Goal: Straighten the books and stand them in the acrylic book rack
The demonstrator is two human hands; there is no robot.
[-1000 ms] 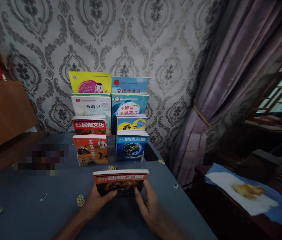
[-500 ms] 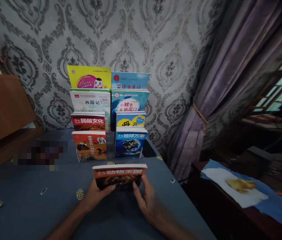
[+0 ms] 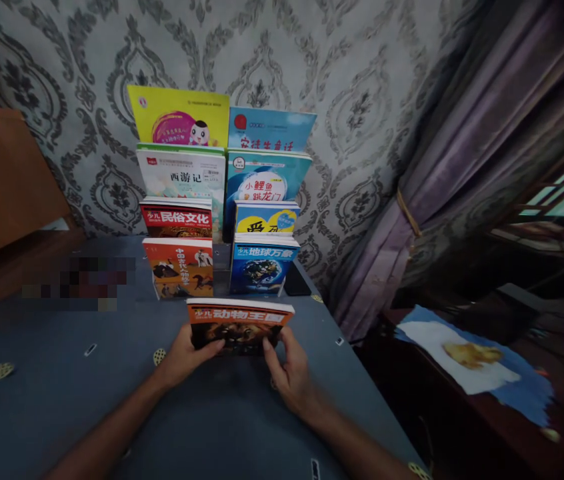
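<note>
An orange-and-dark book (image 3: 239,328) with an animal face on its cover is held upright above the table. My left hand (image 3: 189,350) grips its left side, thumb across the front. On the right side, my right hand (image 3: 287,370) holds it the same way, fingers behind the cover. Beyond it, books stand in two stepped columns. The left column has a yellow book (image 3: 179,120), a white one (image 3: 182,177), a red one (image 3: 177,220) and an orange one (image 3: 179,267). In the right column are several blue books, the front one (image 3: 262,270) showing a globe.
The dark table (image 3: 162,427) runs up to a patterned wall. A black flat object (image 3: 297,280) lies right of the book columns. A brown wooden box (image 3: 7,173) is at the left. Beyond the table's right edge, a blue cloth (image 3: 527,393) lies near a purple curtain (image 3: 377,267).
The view has tilted down and come slightly nearer, so the book columns appear higher and larger. Both hands still hold the book, which now shows more of its cover.
</note>
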